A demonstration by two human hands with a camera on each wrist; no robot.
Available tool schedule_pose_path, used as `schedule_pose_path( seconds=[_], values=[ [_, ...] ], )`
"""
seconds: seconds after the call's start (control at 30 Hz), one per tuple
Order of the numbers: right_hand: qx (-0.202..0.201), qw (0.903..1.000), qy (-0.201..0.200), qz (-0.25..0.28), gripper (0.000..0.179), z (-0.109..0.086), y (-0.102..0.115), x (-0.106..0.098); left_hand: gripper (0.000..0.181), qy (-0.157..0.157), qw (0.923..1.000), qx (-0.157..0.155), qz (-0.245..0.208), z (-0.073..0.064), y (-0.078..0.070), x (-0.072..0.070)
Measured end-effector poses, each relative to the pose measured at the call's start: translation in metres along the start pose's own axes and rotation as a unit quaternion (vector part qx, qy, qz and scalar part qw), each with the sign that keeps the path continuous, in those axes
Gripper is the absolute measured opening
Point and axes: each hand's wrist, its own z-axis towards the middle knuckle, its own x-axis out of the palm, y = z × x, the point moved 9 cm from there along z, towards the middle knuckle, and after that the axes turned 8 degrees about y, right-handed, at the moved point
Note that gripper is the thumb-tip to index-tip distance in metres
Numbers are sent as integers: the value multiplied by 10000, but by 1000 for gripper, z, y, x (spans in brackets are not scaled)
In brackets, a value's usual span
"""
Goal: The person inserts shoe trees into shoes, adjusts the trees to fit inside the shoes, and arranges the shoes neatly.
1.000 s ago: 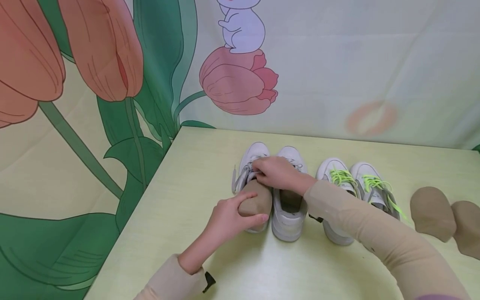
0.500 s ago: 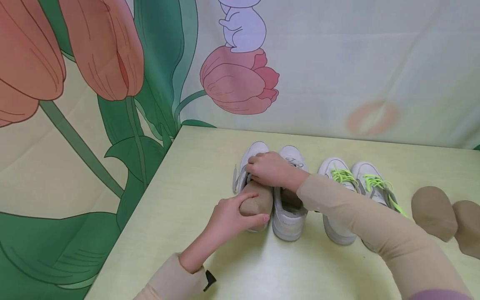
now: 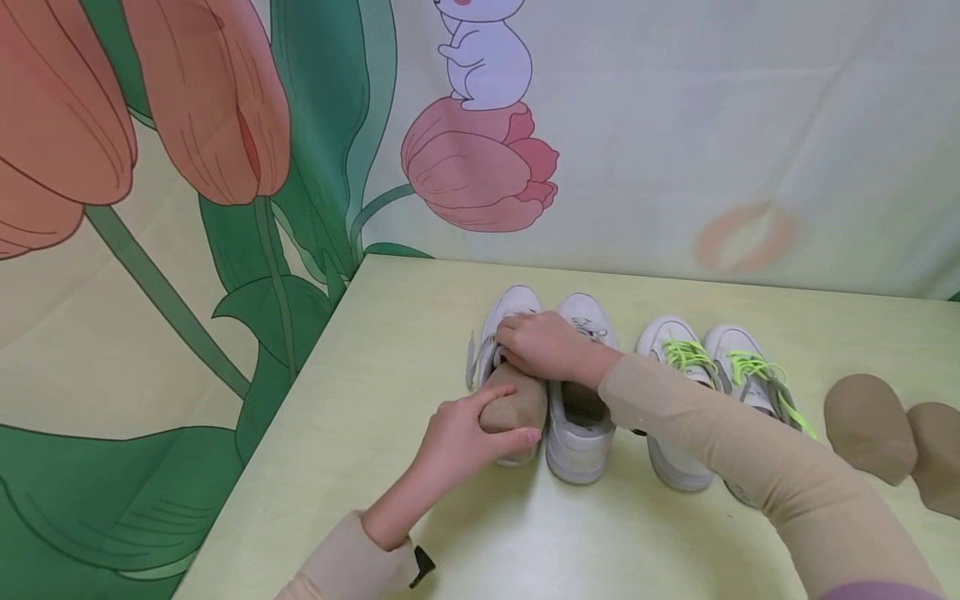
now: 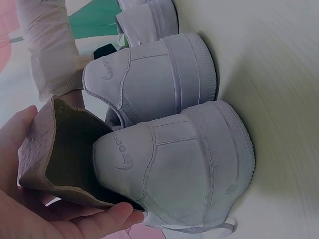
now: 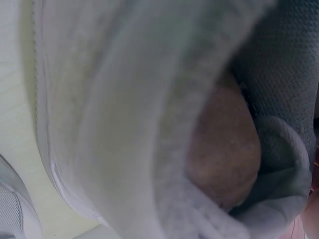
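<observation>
A white lace-up sneaker [image 3: 519, 297] stands toes-away at the left of its pair. Its heel [image 4: 174, 164] fills the left wrist view. My left hand [image 3: 457, 433] grips a curved brown cardboard-like shoe insert [image 3: 517, 408], thumb and fingers on opposite edges; its front lies inside this sneaker's opening. My right hand [image 3: 543, 342] reaches across with curled fingers and holds the tongue area; its fingertips are hidden. Beside it, the second white sneaker [image 3: 579, 454] has a brown insert [image 3: 581, 400] inside. The right wrist view shows a blurred shoe collar and a brown insert [image 5: 227, 144] close up.
To the right stand two white sneakers [image 3: 678, 471] with neon-green laces, partly behind my right sleeve. Two flat brown inserts [image 3: 870, 429] lie at the far right. A tulip-printed cloth [image 3: 637, 150] hangs behind the pale table [image 3: 360, 367].
My right hand has shifted slightly left over the sneaker's tongue, its fingers more tucked. The left hand and the insert look nearly unmoved.
</observation>
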Motion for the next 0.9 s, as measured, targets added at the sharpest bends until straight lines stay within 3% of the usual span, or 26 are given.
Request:
schedule_pose_path(
  seconds=[0.3, 0.63, 0.9],
  values=[
    [260, 9979, 212, 553, 11, -3, -8, 1, 60, -240, 9997, -24, 8, 3, 1, 0],
    [296, 9949, 201, 944, 9, -8, -13, 2, 59, -121, 9997, -157, -130, 10, 5, -2],
    [943, 9820, 59, 1637, 4, -18, -23, 1, 58, -98, 9994, -260, -187, 8, 7, -4]
  ],
)
